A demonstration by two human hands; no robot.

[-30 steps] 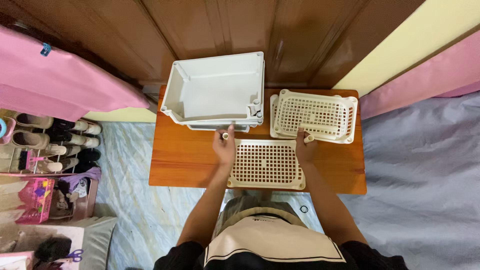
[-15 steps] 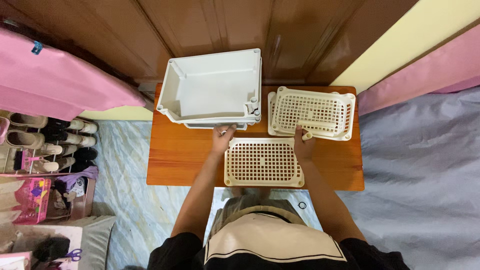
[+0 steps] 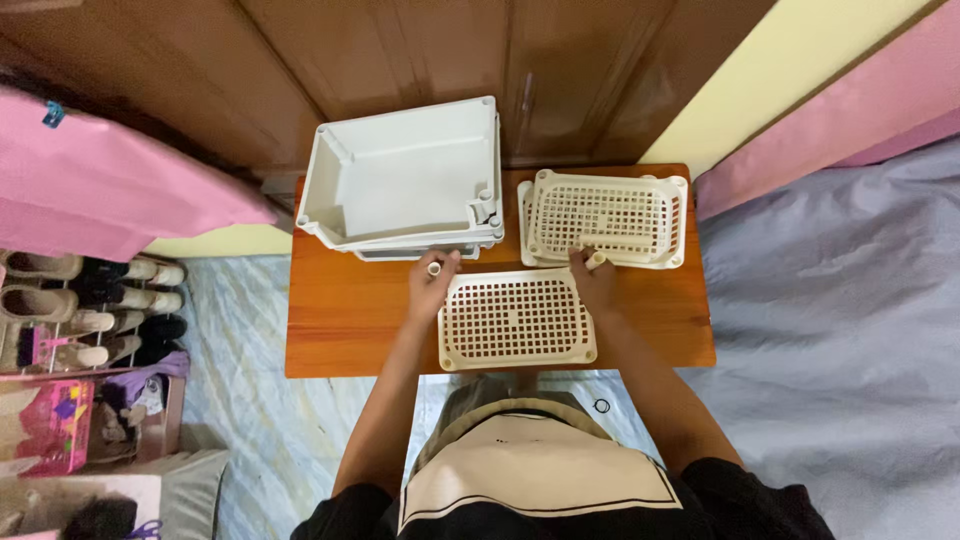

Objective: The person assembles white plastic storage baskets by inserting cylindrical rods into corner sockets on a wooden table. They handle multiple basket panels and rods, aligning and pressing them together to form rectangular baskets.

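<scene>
Both hands (image 3: pixel 430 285) (image 3: pixel 592 280) at white perforated tray (image 3: pixel 515 320), small pegs in fingers

Evenly lit from overhead, soft and warm. Faint glare on the white tub (image 3: pixel 405 180); only thin shadows under it on the desk (image 3: pixel 345 320). Slightly soft, perhaps motion-blurred. Dimmer toward the frame's lower corners.

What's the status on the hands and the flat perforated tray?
Left hand, right hand each grip a short cream tube. Flat cream perforated plastic tray lies between them. Nothing blocking.
</scene>
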